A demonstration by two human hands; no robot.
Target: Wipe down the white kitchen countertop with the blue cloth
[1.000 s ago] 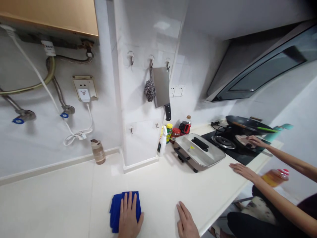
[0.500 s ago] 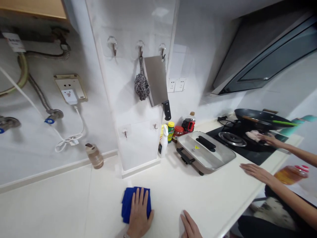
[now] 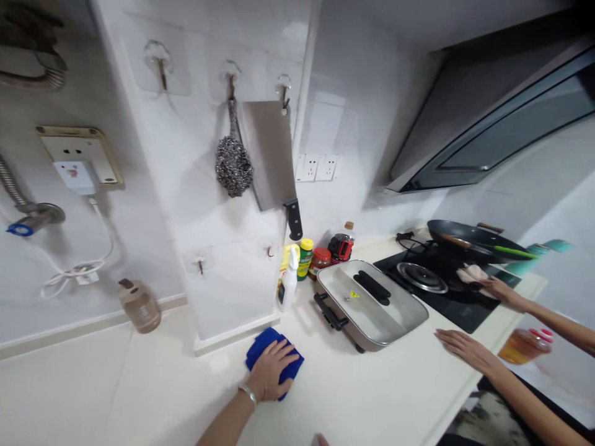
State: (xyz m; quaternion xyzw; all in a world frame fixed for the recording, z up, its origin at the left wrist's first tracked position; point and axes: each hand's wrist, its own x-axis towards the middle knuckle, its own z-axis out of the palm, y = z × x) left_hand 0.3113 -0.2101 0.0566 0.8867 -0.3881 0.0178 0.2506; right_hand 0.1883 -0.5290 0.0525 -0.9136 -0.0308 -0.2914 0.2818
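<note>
The left hand (image 3: 272, 371) is pressing flat on a blue cloth (image 3: 274, 359), fingers spread over it rather than closed round it, and the cloth is lying on the white counter (image 3: 139, 396) right by the foot of the tiled pillar (image 3: 223, 248). The arm is stretching away from the near edge towards the far wall, wrist straight, a bracelet showing. Judging by the surface, the wiping is well under way: the counter around the cloth is looking clean, and the strip to the right, next to the lidded electric pan (image 3: 372, 303) and the spray bottle (image 3: 289, 285), is probably still to be done. Of the right hand (image 3: 320, 440) only a tip is showing at the bottom edge, so I cannot tell how its fingers are standing. Farther right, another person's hand (image 3: 465, 350) is resting on the counter while their other is holding a pale rag (image 3: 470, 273) on the black stove (image 3: 441, 291).
</note>
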